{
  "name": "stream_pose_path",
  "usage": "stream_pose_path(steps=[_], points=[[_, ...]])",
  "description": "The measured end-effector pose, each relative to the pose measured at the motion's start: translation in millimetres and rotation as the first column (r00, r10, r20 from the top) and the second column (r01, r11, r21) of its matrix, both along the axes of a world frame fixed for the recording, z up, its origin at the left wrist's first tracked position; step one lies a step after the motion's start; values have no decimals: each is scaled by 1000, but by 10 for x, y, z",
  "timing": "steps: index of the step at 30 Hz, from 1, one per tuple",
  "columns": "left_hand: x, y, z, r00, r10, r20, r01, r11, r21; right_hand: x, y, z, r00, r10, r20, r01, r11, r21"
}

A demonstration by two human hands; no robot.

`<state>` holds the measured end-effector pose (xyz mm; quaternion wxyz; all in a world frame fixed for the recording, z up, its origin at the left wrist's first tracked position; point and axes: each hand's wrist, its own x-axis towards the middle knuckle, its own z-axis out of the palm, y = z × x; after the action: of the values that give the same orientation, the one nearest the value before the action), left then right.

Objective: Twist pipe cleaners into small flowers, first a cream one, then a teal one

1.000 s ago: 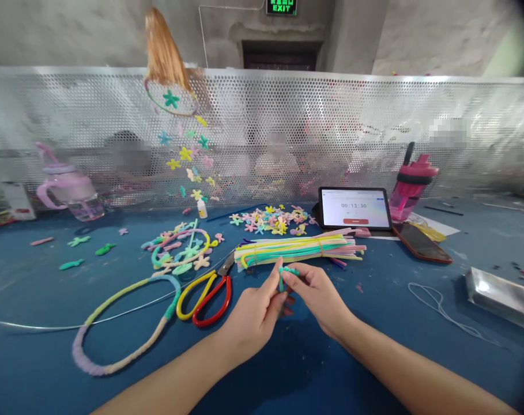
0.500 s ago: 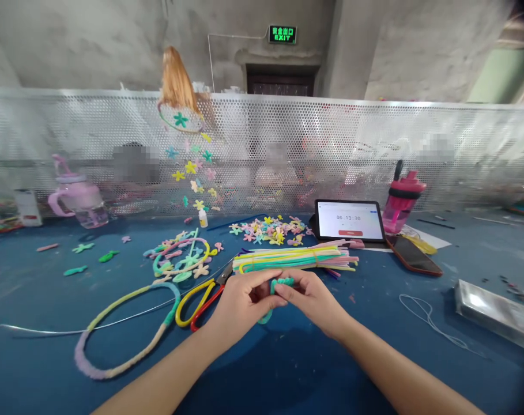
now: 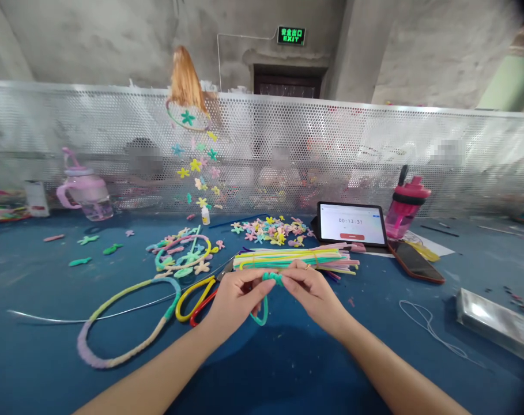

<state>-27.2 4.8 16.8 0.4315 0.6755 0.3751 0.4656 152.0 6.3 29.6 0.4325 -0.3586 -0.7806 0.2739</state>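
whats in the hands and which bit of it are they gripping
A teal pipe cleaner, pinched at its twisted top by left hand and right hand; a loop hangs below.

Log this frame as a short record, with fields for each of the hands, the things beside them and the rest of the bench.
Left hand: pinches a teal pipe cleaner between thumb and fingers
Right hand: pinches the same piece, near its bent top
Beside hands: bundle of pastel pipe cleaners; yellow-and-red-handled scissors
Rest of bench: pastel-wrapped hoop; small flower shapes; tablet showing 00:13:31; phone; pink bottle
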Motion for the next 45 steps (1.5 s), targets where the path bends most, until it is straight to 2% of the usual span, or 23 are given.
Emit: stream_pose_path(steps=[3,7,11,19,22,24,28,31,34,39,41,45], points=[[-10,1,-17,999,-19,51,22,998,-55,16,13,7,999,35,-7,-36,998,-53],[-16,-6,-18,995,-49,86,57,994,-92,-8,13,-24,983,79,-168,-120,962,-246],[8,-30,2,990,-51,132,69,988,-138,-36,5,-43,947,54,-316,-173,916,-361],[58,-87,38,944,-148,295,203,965,-166,-75,-68,-19,835,-11,-550,-316,809,-496],[64,-93,49,937,-160,309,223,958,-180,-76,-67,-30,820,-7,-573,-350,785,-512],[65,-90,55,941,-143,306,207,960,-188,-64,-45,-41,834,-4,-552,-331,797,-505],[54,-66,41,948,-114,296,175,966,-189,-9,19,-38,901,4,-433,-201,890,-409],[33,-42,11,961,-140,240,183,968,-169,55,53,-11,963,43,-266,-135,931,-339],[10,-29,-2,979,-169,113,184,974,-136,110,61,22,994,87,-59,-100,953,-287],[-11,-38,15,978,-141,-153,129,988,-85,144,39,89,970,50,237,-43,999,-31],[-10,-40,11,967,-147,-206,134,988,-78,152,29,113,960,6,280,-19,999,43],[4,-41,-20,950,-172,-260,158,985,-74,177,24,131,938,-36,346,1,995,100]])
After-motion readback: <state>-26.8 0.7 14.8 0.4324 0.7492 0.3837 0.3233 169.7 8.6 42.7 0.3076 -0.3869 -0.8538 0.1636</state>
